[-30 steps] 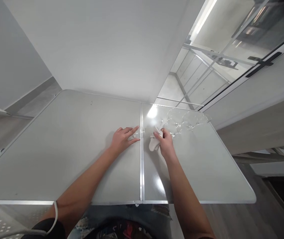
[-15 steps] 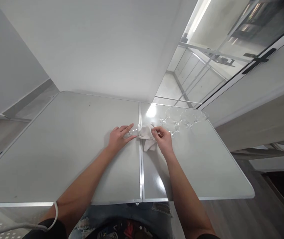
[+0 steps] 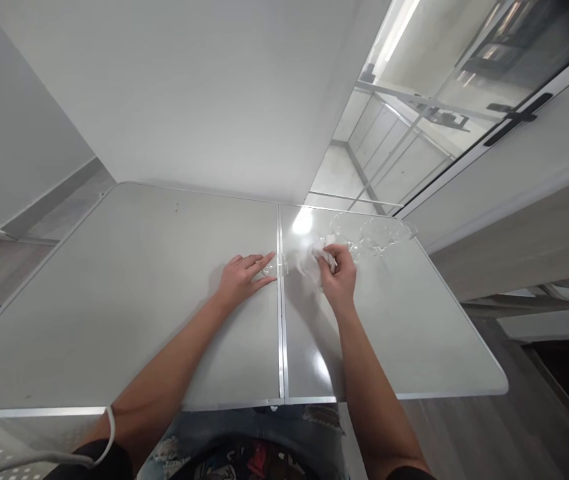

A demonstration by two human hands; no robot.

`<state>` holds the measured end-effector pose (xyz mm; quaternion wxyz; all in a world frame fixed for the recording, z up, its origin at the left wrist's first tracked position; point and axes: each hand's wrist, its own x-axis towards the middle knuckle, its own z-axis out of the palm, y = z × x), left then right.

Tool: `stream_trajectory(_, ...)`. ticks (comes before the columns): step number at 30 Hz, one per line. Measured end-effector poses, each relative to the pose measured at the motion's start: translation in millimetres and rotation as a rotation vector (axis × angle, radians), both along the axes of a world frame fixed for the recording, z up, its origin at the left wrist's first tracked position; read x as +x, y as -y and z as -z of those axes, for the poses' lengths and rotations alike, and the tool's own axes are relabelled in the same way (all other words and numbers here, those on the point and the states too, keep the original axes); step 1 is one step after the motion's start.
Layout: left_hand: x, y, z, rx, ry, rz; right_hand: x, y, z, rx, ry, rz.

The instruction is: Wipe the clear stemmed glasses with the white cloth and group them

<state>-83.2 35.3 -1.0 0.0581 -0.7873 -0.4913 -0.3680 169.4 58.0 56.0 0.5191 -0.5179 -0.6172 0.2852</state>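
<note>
My left hand [image 3: 243, 277] is closed around a clear glass [image 3: 280, 265], which lies on its side with its open end toward the right, across the table's seam. Thumb and fingers grip it from both sides; its other end is hidden in the hand. A white cloth [image 3: 309, 262], smeared by motion, is pinched in my right hand [image 3: 339, 270]. There is a gap between the cloth and the glass. Just beyond my right hand are several clear stemmed glasses [image 3: 387, 230], whose outlines overlap.
The pale folding table [image 3: 129, 300] has a metal seam [image 3: 281, 333] down its middle. A white wall [image 3: 189, 100] rises behind its far edge. To the right is a sliding glass door with a black handle [image 3: 517, 120]. A white cord [image 3: 111, 427] hangs by my left forearm.
My right hand has drawn the cloth away from the glass, to the right. The glass's open end now shows uncovered. My left hand has barely moved.
</note>
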Motion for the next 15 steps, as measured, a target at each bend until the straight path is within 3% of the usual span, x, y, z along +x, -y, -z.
stream_trajectory(4, 1.5, 1.3, -2.8, -0.023, -0.017, 0.001, -4.4, -0.2, 6.7, 0.015, 0.062, -0.071)
stream_trajectory(8, 3.9, 2.2, -6.7, -0.059, -0.045, 0.005, -5.7, -4.0, 17.4, -0.15, 0.061, -0.097)
stream_trajectory(11, 5.3, 2.7, -6.3, -0.069, -0.064, 0.015, -8.1, -1.9, 16.8, -0.188, 0.01, -0.115)
stream_trajectory(15, 6.0, 3.5, -2.5, -0.069, -0.07, 0.02, -17.0, 8.2, 12.3, -0.179, 0.038, -0.258)
